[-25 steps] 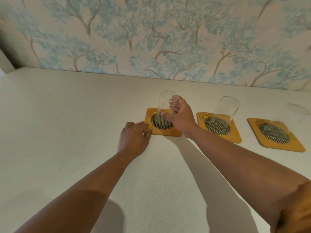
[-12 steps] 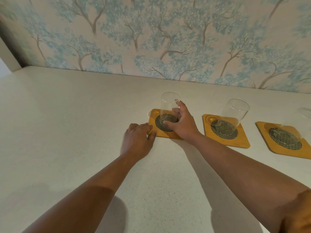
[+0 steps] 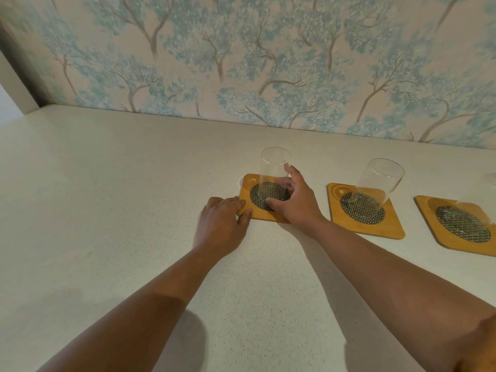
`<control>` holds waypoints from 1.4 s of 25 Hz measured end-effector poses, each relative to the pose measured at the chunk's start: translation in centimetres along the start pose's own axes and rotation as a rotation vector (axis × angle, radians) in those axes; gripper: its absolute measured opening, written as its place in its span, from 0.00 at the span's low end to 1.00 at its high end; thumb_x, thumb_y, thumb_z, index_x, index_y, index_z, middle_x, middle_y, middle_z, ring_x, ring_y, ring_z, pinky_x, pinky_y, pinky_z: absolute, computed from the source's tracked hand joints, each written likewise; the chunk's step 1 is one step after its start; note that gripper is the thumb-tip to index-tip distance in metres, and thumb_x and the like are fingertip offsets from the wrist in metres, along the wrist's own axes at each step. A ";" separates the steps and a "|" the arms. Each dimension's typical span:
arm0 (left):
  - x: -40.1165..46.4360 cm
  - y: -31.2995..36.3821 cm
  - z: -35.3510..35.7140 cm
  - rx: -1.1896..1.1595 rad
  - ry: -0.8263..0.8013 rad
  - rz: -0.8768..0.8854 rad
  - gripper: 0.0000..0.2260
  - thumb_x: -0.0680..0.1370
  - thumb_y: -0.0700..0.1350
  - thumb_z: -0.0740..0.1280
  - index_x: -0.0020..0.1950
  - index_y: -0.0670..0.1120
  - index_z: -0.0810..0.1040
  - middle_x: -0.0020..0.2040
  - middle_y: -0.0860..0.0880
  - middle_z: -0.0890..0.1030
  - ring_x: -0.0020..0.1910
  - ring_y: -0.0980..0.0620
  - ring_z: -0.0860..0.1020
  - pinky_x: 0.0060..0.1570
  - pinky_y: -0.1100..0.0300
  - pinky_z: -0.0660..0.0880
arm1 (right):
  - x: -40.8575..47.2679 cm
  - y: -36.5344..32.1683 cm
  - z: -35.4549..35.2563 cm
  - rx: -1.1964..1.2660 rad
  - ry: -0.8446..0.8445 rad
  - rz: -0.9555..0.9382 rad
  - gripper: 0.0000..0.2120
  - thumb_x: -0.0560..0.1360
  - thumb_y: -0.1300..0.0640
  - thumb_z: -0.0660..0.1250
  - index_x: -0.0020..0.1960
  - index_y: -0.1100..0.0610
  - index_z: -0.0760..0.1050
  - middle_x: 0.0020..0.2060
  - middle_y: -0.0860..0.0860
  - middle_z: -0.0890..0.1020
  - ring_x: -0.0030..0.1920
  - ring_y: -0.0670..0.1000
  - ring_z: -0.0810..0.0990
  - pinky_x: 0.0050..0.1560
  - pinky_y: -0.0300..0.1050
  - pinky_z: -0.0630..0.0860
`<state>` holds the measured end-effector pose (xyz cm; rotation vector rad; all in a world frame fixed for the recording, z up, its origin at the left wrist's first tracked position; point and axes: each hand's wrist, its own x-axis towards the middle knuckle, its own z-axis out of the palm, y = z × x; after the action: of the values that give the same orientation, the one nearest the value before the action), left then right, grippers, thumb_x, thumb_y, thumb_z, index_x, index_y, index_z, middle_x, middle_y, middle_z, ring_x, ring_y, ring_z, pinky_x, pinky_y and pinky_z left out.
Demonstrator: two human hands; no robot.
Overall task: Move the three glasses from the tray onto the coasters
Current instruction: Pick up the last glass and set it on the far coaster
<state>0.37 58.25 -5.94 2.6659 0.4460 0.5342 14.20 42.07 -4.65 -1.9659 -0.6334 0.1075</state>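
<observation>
A: Status of the hands?

B: Right hand (image 3: 296, 202) is wrapped around the base of the left glass (image 3: 273, 174), which stands on the left coaster (image 3: 248, 187). Left hand (image 3: 220, 226) lies loosely curled, fingertips against that coaster's 7 o'clock corner, gripping nothing.

A: Other glasses?

B: Middle glass (image 3: 378, 183) stands on the middle coaster (image 3: 394, 228) at 3 o'clock. Right glass (image 3: 489, 183), cropped, probably sits on the right coaster (image 3: 434, 226).

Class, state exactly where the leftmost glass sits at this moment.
In the head view, the leftmost glass stands on the mesh disc of the leftmost coaster, centre frame, with the right hand around its base and the left hand on the coaster's near-left corner.
</observation>
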 end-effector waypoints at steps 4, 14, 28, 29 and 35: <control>0.0 0.2 -0.2 0.005 -0.007 0.004 0.20 0.82 0.60 0.62 0.65 0.48 0.81 0.65 0.53 0.82 0.62 0.48 0.74 0.59 0.49 0.74 | 0.1 0.1 0.0 -0.019 0.001 0.002 0.49 0.66 0.49 0.82 0.79 0.49 0.59 0.60 0.44 0.79 0.59 0.44 0.75 0.45 0.20 0.68; 0.0 0.1 -0.1 0.008 -0.011 0.010 0.19 0.82 0.59 0.62 0.65 0.50 0.81 0.65 0.53 0.82 0.62 0.48 0.74 0.59 0.48 0.74 | -0.1 0.2 0.1 0.010 0.003 0.006 0.51 0.67 0.50 0.82 0.80 0.48 0.56 0.65 0.49 0.80 0.65 0.46 0.76 0.50 0.24 0.68; -0.1 0.0 0.0 0.011 -0.011 0.006 0.20 0.82 0.60 0.62 0.66 0.50 0.81 0.66 0.53 0.81 0.63 0.47 0.74 0.58 0.48 0.74 | -0.5 -0.1 0.3 -0.018 0.019 0.000 0.56 0.67 0.52 0.82 0.82 0.52 0.49 0.66 0.51 0.79 0.66 0.48 0.76 0.54 0.25 0.67; -0.1 0.0 0.1 0.011 -0.009 0.003 0.20 0.82 0.59 0.62 0.66 0.49 0.81 0.66 0.53 0.81 0.63 0.47 0.74 0.58 0.48 0.74 | -0.4 -0.1 0.3 -0.020 0.021 0.001 0.57 0.67 0.52 0.82 0.83 0.52 0.48 0.66 0.51 0.78 0.66 0.48 0.76 0.54 0.25 0.67; -0.1 0.1 -0.1 0.005 -0.011 0.014 0.19 0.82 0.58 0.63 0.65 0.49 0.81 0.65 0.52 0.82 0.62 0.47 0.74 0.58 0.48 0.74 | -0.4 0.0 0.4 -0.048 0.027 -0.001 0.58 0.67 0.52 0.82 0.83 0.54 0.47 0.66 0.51 0.78 0.65 0.48 0.77 0.55 0.26 0.68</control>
<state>0.28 58.13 -5.80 2.6775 0.4258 0.5230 13.73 42.17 -4.93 -2.0101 -0.6248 0.0649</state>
